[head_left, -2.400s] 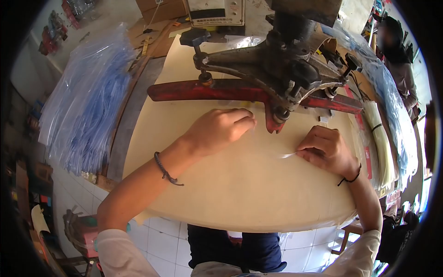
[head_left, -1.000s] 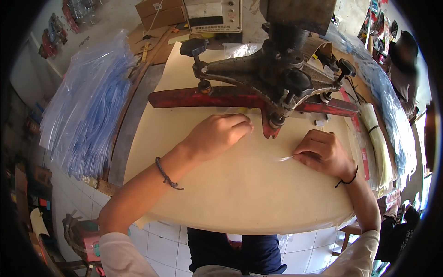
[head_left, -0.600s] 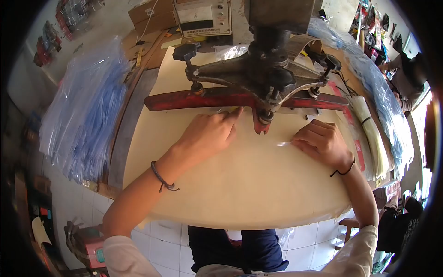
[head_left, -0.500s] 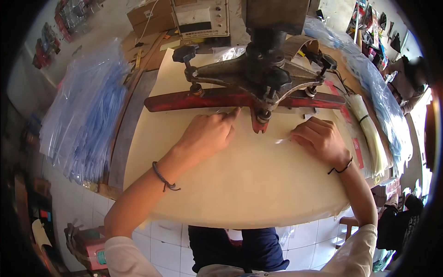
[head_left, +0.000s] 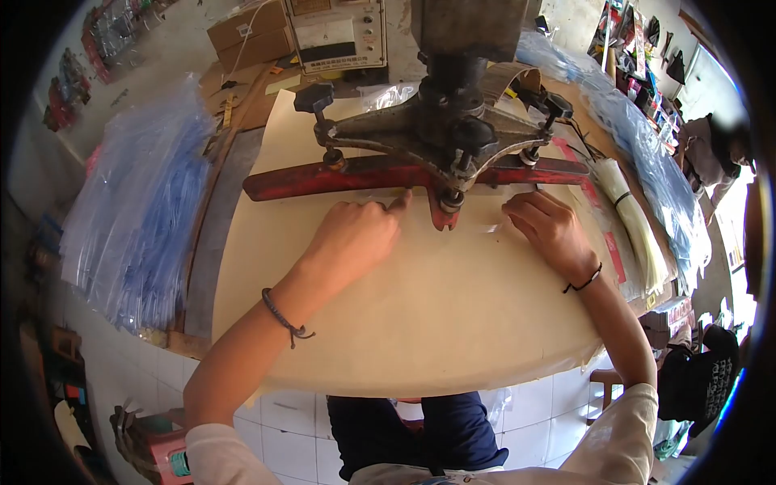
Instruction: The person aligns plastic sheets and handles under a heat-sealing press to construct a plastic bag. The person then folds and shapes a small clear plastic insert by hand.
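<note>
My left hand (head_left: 356, 238) rests on the tan sheet (head_left: 404, 323), its index finger reaching to the front edge of the red press bar (head_left: 323, 179). Its other fingers are curled, and whatever they grip is hidden. To the right of the bar's forked middle part (head_left: 444, 217), my right hand (head_left: 551, 230) is closed in a pinch near the bar. A shiny bit of clear plastic (head_left: 490, 229) shows beside its fingertips, and much of it blends into the sheet. Above both hands stands the dark metal press head (head_left: 440, 137) with black knobs.
Stacked clear-blue plastic sheets (head_left: 137, 210) lie on the left. Further plastic (head_left: 638, 137) and a tied pale bundle (head_left: 634, 226) lie on the right. Behind the press are a control box (head_left: 338, 40) and a cardboard box (head_left: 252, 36). A person (head_left: 715, 153) is at the far right.
The view has shifted slightly. My right hand has moved a little toward the bar, and the plastic glint by it has moved too. My left hand stays at the bar.
</note>
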Demonstrator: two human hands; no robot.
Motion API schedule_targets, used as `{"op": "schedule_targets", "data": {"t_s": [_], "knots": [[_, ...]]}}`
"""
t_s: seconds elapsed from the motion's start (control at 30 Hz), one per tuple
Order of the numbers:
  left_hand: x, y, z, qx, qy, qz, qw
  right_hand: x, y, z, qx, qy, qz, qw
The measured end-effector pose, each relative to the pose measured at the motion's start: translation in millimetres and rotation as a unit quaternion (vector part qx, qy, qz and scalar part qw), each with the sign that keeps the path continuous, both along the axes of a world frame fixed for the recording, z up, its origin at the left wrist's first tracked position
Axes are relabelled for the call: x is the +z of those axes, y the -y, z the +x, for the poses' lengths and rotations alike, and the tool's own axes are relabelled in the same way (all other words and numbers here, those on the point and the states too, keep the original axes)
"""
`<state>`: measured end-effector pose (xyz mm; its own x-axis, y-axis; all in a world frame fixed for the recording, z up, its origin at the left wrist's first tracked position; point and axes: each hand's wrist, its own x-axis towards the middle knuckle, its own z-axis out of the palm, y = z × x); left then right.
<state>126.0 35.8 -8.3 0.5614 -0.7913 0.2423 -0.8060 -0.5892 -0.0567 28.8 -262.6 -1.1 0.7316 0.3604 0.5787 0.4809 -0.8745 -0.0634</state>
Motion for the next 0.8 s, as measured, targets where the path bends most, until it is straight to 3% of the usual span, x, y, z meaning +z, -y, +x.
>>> {"op": "schedule_targets", "data": {"t_s": [0.8], "knots": [[-2.1, -2.8, 2.7, -0.003, 0.012, 0.020, 1.000, -2.4, -3.7, 10.5, -0.064, -0.080, 0.067, 0.992]]}}
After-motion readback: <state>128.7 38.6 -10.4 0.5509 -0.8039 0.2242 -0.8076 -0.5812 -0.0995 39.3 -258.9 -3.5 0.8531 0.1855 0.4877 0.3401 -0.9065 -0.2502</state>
